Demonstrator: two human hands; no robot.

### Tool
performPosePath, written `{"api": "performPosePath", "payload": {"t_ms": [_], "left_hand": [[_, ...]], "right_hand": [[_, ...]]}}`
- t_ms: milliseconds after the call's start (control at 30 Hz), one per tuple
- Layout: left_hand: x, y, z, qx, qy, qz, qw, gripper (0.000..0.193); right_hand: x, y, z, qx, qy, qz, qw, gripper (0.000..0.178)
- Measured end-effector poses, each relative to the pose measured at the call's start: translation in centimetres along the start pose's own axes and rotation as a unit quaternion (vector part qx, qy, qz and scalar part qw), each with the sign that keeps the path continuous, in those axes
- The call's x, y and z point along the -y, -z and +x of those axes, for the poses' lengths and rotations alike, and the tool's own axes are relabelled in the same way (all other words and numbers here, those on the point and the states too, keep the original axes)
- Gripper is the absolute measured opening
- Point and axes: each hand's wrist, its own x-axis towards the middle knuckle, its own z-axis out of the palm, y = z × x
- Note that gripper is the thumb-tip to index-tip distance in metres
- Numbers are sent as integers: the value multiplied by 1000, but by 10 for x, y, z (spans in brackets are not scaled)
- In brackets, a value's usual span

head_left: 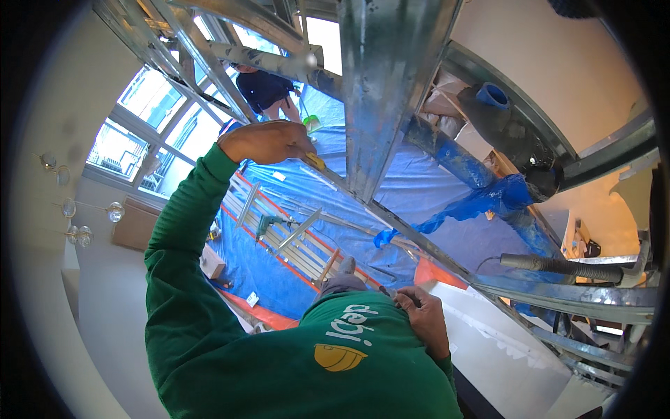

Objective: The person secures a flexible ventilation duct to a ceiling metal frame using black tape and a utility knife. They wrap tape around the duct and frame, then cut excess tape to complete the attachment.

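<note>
My left hand point(264, 142) is raised, its fingers closed round a small yellow tool point(315, 161). Most of that tool is hidden in my grip, so its exact kind does not show. Its yellow end lies against a long, narrow metal track point(419, 241) that slants down to the right. Close to my chest, my right hand point(424, 320) has its fingers bent together at a small dark thing, too hidden to name. A wide upright metal stud point(377, 84) stands between the hands, meeting the track at its foot.
Blue sheeting point(447, 202) covers the floor below. On it lie a platform of slats point(300, 248) and a green power drill point(269, 225). Torn blue plastic point(481, 202) hangs round a pipe at right. A co-worker in dark clothing point(264, 91) stands near the windows. Curved metal framing point(572, 290) runs right.
</note>
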Motion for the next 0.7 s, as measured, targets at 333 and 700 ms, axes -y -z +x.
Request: {"api": "performPosePath", "payload": {"t_ms": [333, 700], "left_hand": [[0, -9, -14, -28, -13, -13, 999, 37], [28, -13, 20, -10, 4, -82, 997, 28]], "right_hand": [[-8, 0, 6, 0, 18, -21, 1000, 29], [0, -7, 11, 24, 34, -31, 999, 30]]}}
